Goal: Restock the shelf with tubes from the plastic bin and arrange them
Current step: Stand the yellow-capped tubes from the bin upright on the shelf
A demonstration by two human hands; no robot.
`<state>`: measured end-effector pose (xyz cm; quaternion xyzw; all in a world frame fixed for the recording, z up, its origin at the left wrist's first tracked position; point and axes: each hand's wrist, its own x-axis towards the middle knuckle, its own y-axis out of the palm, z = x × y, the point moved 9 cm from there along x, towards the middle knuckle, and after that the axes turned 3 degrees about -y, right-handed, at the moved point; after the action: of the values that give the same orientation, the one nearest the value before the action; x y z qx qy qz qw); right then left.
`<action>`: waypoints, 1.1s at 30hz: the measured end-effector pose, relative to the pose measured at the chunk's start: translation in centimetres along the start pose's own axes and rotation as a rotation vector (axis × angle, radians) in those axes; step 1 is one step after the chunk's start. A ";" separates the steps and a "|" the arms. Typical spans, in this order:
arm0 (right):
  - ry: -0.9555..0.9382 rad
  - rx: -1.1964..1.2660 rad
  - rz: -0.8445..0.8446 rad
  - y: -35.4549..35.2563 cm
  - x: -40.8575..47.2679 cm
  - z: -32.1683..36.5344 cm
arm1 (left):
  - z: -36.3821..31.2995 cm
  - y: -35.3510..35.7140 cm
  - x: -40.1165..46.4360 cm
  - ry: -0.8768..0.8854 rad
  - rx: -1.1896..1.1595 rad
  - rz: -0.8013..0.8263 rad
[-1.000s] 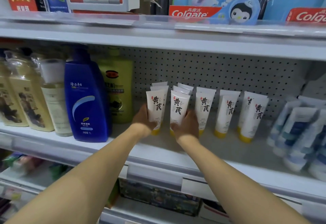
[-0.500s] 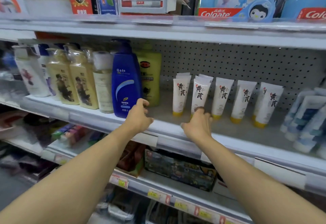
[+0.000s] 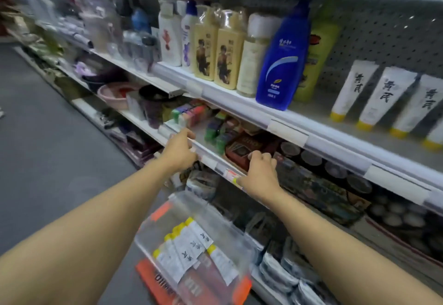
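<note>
White tubes with yellow caps [image 3: 383, 98] stand upright in a row on the shelf [image 3: 287, 122] at the right. A clear plastic bin [image 3: 153, 240] sits low in front of me and holds several more of the same tubes [image 3: 189, 244] lying flat. My left hand [image 3: 178, 151] and my right hand [image 3: 260, 172] hang in front of the lower shelf's edge, above the bin. Both hold nothing, and their fingers are loosely curled.
A blue bottle [image 3: 280, 62], a green bottle [image 3: 316, 60] and cream bottles [image 3: 220, 48] stand left of the tubes. The lower shelf [image 3: 211, 156] carries small boxes and packs. Grey aisle floor [image 3: 48, 148] lies to the left. The picture is motion-blurred.
Both hands let go of the standing tubes and dropped from the tube shelf down to the lower shelf's edge. The view swung down and left, bringing the bin into sight.
</note>
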<state>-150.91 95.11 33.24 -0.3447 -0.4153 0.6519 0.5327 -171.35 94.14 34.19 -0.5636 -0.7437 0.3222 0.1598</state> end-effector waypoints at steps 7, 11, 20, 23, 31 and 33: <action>-0.055 -0.070 0.293 12.7 -2.6 2.8 | 13.7 -1.6 -3.1 -0.231 -0.070 -0.055; -0.061 -0.105 0.438 18.9 -3.6 2.1 | 20.1 0.1 -4.2 -0.345 -0.098 -0.037; -0.069 -0.172 0.614 28.3 -1.4 -2.8 | 29.1 9.4 -2.5 -0.468 -0.082 0.074; -0.071 -0.178 0.660 31.4 -0.3 -4.9 | 30.4 13.8 -0.3 -0.445 0.002 0.144; -0.069 -0.149 0.801 39.5 1.8 -10.7 | 35.4 24.2 5.6 -0.375 0.368 0.299; -0.080 -0.157 0.829 41.3 2.0 -11.9 | 36.7 26.2 6.6 -0.337 0.498 0.331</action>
<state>-157.57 95.56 -9.23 -0.4965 -0.3104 0.7901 0.1811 -176.25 93.48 -11.10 -0.5592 -0.5564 0.6041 0.1128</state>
